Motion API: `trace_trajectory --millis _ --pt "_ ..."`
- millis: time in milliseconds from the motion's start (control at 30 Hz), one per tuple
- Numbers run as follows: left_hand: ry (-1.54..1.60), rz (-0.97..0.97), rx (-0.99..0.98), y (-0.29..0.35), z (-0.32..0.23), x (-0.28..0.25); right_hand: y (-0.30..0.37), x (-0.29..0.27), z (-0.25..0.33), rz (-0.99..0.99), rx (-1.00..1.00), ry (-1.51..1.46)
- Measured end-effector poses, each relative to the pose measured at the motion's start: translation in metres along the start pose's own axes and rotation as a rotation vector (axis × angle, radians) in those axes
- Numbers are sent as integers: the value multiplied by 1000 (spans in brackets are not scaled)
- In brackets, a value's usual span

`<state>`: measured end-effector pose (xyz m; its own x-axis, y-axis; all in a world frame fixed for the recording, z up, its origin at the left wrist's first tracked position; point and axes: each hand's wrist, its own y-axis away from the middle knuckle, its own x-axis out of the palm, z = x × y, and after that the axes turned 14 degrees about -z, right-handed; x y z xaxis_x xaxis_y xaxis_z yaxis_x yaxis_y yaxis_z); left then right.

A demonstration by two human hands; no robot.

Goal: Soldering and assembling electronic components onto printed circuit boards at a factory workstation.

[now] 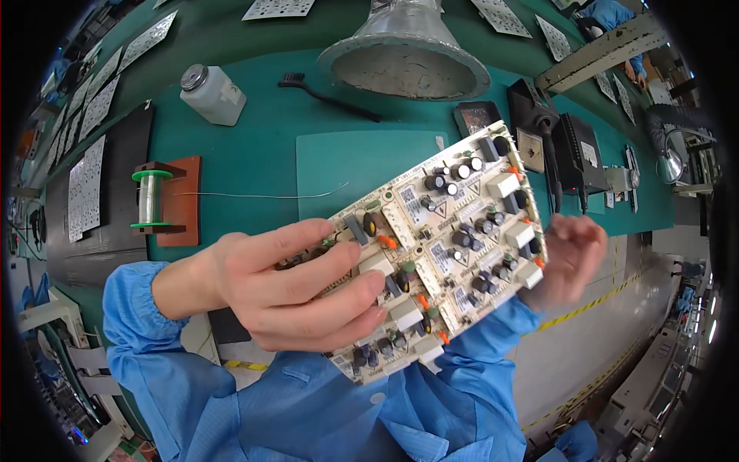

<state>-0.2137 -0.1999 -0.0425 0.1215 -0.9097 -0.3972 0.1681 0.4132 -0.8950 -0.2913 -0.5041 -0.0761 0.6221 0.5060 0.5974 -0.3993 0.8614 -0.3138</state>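
A populated cream circuit board [419, 266] is held tilted above the front of the bench. It carries black capacitors, white block parts and small orange parts. My left hand [289, 285] grips its left end, fingers spread across the component side and thumb out of sight. Beside the board's right edge is my right hand [568, 258], smeared by motion. Its fingers are too blurred to show their grip, and whether it touches the board is unclear. Left of the board, a spool of solder wire [151, 199] stands on a brown holder, with a loose strand reaching toward the board.
A metal extraction hood [408, 58] hangs over the far bench. Near it lie a black brush [327, 96] and a white bottle [213, 94]. Black soldering station boxes [579, 154] stand at right. More boards [85, 189] lie on a black sheet at left.
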Motion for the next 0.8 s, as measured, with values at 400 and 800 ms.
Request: trace_trajectory --millis 400,800 --pt "21 228 27 21 1 22 37 88 -1 1176 -507 676" --pt "23 269 27 40 -3 36 35 89 -16 1388 -377 857"
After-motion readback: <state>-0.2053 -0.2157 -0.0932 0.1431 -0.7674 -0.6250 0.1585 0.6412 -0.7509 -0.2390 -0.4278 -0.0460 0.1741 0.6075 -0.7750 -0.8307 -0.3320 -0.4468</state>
